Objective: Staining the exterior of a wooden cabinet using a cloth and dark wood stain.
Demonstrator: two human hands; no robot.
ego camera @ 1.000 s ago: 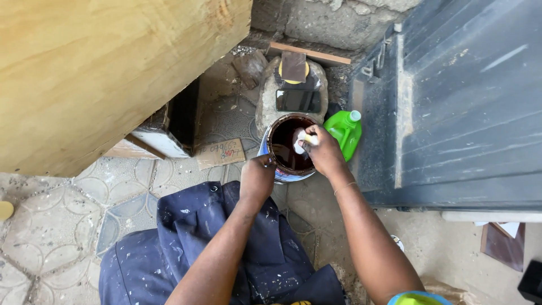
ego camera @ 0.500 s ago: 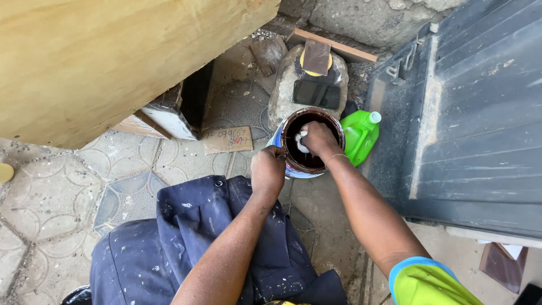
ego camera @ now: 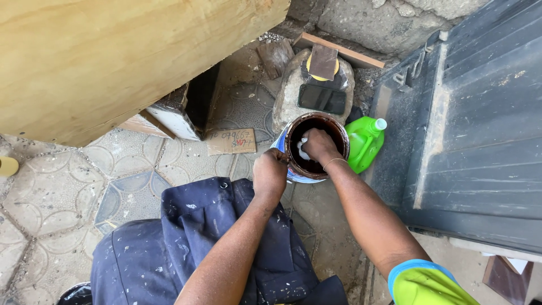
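A: While the left hand [ego camera: 270, 173] clamps the rim of the paint can [ego camera: 314, 146], where is the white cloth [ego camera: 303, 149]?
B: Inside the can, pinched in the closed grip of the right hand [ego camera: 320, 146], just above the dark brown liquid.
A: Progress?
B: Judged as loading in hand: cloth is at the liquid, not yet lifted out. Green bottle [ego camera: 363, 142] stands just beyond the right grip, untouched
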